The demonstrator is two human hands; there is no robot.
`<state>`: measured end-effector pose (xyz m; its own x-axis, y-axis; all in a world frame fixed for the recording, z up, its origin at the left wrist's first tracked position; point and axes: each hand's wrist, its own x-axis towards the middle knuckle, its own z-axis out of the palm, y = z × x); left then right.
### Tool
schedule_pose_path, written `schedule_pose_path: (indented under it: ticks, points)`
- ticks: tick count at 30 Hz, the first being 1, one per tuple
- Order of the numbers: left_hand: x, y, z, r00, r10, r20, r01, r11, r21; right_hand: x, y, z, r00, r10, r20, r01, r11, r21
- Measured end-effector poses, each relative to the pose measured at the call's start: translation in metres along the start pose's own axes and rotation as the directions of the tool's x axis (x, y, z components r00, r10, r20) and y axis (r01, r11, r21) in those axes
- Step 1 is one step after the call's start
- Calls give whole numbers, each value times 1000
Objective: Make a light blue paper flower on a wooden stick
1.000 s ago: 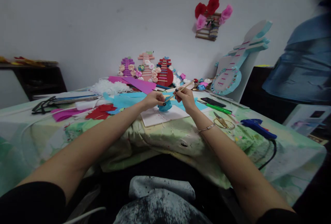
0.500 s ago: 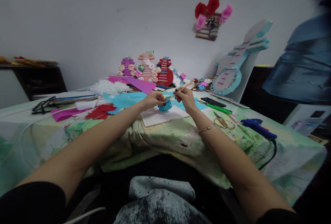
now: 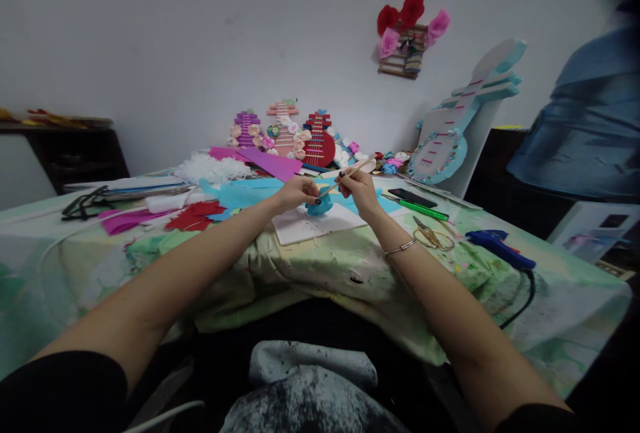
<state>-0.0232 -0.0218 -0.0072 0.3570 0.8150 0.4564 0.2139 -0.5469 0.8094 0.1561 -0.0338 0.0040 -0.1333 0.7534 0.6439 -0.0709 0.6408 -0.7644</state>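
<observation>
My left hand [image 3: 299,193] pinches a crumpled blue paper flower [image 3: 320,205] at its upper left side. In my right hand [image 3: 358,191] is a thin wooden stick [image 3: 364,163], held closed like a pen. The stick slants down to the left, and its lower end meets the blue paper; whether it goes inside is hard to tell. Under both hands lies a white pad [image 3: 300,230]. Flat blue paper [image 3: 250,193] spreads behind and to the left of the pad.
Right of my hands are a black phone [image 3: 413,197], a green cutter [image 3: 424,210], gold-handled scissors [image 3: 433,236] and a blue glue gun [image 3: 500,247] with its cord. Red scraps [image 3: 196,217] lie on the left. Decorated model instruments [image 3: 320,146] stand along the wall.
</observation>
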Motion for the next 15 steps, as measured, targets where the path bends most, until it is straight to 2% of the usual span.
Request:
schedule_pose_path:
  ticks: [15]
  points:
    - [0, 1, 1, 1000, -27, -7, 27, 1000, -7, -1, -1, 0, 1000, -4, 17, 5, 1000, -6]
